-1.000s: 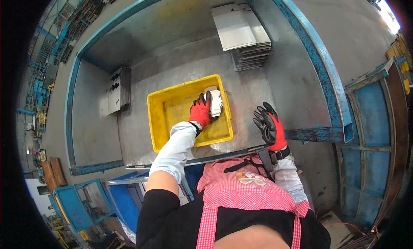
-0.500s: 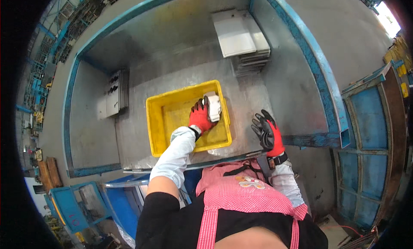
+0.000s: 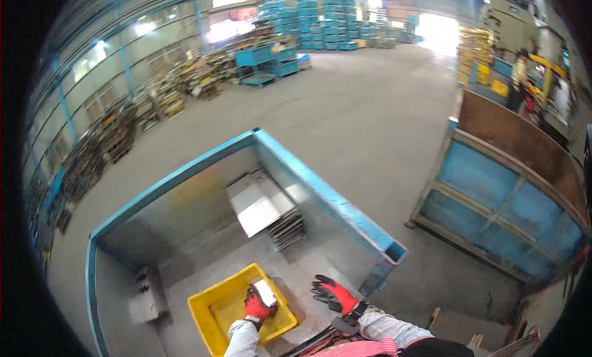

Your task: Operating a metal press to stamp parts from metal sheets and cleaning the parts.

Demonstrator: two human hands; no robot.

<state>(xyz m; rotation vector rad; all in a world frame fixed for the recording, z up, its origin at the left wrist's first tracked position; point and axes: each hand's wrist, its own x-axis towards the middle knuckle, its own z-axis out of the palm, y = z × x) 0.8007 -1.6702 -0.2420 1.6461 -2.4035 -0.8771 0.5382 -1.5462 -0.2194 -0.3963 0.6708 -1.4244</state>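
Note:
My left hand (image 3: 259, 307), in a red glove with black fingers, reaches into a yellow plastic bin (image 3: 203, 323). Its fingers close against the side of a small stack of pale metal parts (image 3: 266, 291), which sits by the bin's right wall. Out to the right of the bin, my right hand (image 3: 335, 295) wears a matching glove. Its fingers are spread, with nothing in them, above the metal floor of a blue-framed crate (image 3: 320, 184).
Flat metal plates (image 3: 259, 212) are piled at the crate's far right corner. Other plates (image 3: 147, 301) lean by its left wall. A blue, rusty container (image 3: 487, 190) stands to the right. Blue crates (image 3: 330, 18) are stacked far off; a person (image 3: 519, 79) stands at far right.
My view has tilted up and turned right, so the hall's floor and far stacks now show. Left hand stays at the metal parts in the bin; the right stays open beside it.

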